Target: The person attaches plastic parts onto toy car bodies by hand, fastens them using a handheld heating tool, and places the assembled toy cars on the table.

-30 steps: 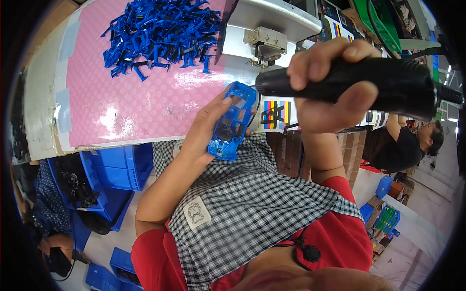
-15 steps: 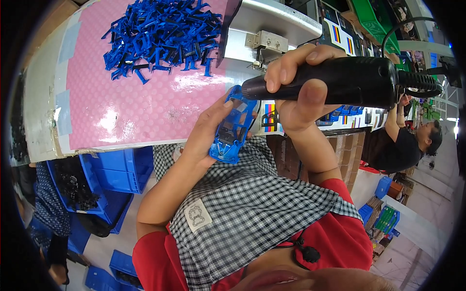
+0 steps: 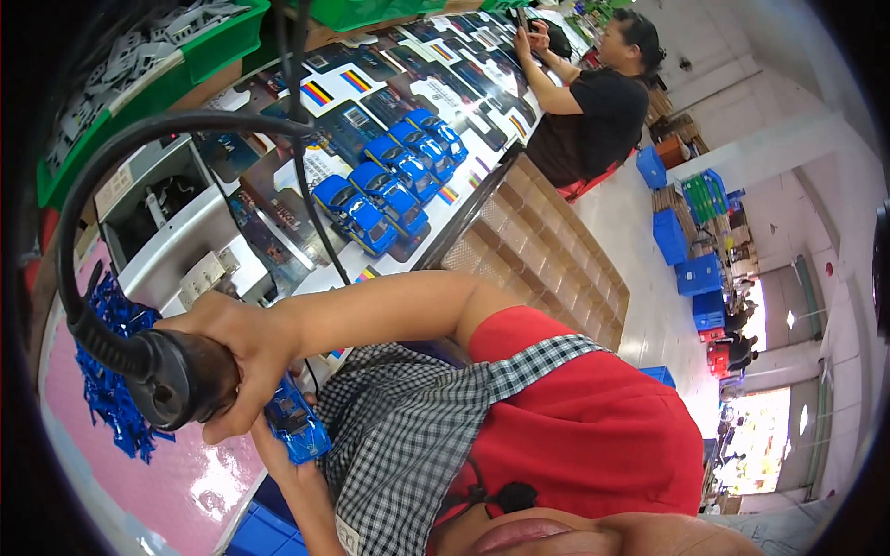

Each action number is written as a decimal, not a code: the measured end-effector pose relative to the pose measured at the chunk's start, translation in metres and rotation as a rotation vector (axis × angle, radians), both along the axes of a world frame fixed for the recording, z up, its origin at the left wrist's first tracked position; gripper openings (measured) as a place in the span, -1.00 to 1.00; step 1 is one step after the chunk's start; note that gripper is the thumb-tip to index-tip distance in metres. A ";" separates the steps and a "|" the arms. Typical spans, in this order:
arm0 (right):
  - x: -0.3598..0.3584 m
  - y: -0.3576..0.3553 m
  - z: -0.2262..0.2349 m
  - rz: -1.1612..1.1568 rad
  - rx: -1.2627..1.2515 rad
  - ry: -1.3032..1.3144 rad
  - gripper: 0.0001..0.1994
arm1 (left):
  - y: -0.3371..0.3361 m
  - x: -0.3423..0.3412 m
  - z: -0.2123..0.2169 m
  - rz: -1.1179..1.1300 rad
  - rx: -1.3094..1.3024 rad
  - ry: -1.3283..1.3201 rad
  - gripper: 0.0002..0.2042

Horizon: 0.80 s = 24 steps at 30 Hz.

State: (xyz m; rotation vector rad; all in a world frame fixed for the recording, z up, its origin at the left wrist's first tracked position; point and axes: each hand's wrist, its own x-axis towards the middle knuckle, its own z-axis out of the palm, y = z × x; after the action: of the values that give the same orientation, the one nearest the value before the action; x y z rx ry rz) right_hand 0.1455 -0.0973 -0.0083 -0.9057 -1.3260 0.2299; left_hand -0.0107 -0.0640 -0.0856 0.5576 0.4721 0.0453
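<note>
Where the picture starts on the left, a heap of blue parts (image 3: 109, 371) lies on the pink mat (image 3: 185, 491) of the bench (image 3: 464, 199). Next comes the black driver (image 3: 176, 378), a thick round tool with a black cord (image 3: 88, 213) that loops up and away from its end. The right hand (image 3: 243, 354) is wrapped tight around the driver, with the arm reaching across from the right. Just below that hand is the blue toy car (image 3: 297, 428). It sits right under the right hand, touching it or nearly so. The left hand (image 3: 278, 459) comes up from the lower edge and holds the car from beneath; most of this hand is hidden behind the car, so its fingers cannot be told. The two hands are close together, one above the other, with the car between them.

Further right and higher, a row of finished blue cars (image 3: 385, 190) stands on the bench among printed cards (image 3: 324, 93). A green bin (image 3: 199, 46) sits at the top left. At the far end, another person (image 3: 593, 102) in black works at the bench. Blue crates (image 3: 691, 250) stand on the floor to the right.
</note>
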 end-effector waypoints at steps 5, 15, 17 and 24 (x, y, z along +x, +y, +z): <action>-0.004 -0.016 -0.026 0.018 0.030 0.145 -0.59 | -0.005 -0.011 -0.001 0.137 -0.008 0.127 -0.61; 0.001 -0.056 0.044 -0.226 -0.049 0.007 -0.44 | 0.007 -0.008 -0.018 0.096 -0.059 0.006 -0.47; 0.002 -0.047 0.043 -0.268 -0.064 0.041 -0.44 | 0.009 -0.010 -0.013 0.104 -0.050 0.030 -0.47; 0.007 -0.039 0.038 -0.199 -0.069 0.021 -0.41 | 0.011 -0.010 -0.005 0.096 -0.084 0.025 -0.48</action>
State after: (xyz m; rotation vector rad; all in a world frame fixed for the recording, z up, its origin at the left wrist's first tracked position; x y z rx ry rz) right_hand 0.1526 -0.1362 0.0301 -1.0835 -1.2057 0.1306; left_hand -0.0209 -0.0530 -0.0911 0.4534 0.5231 0.1100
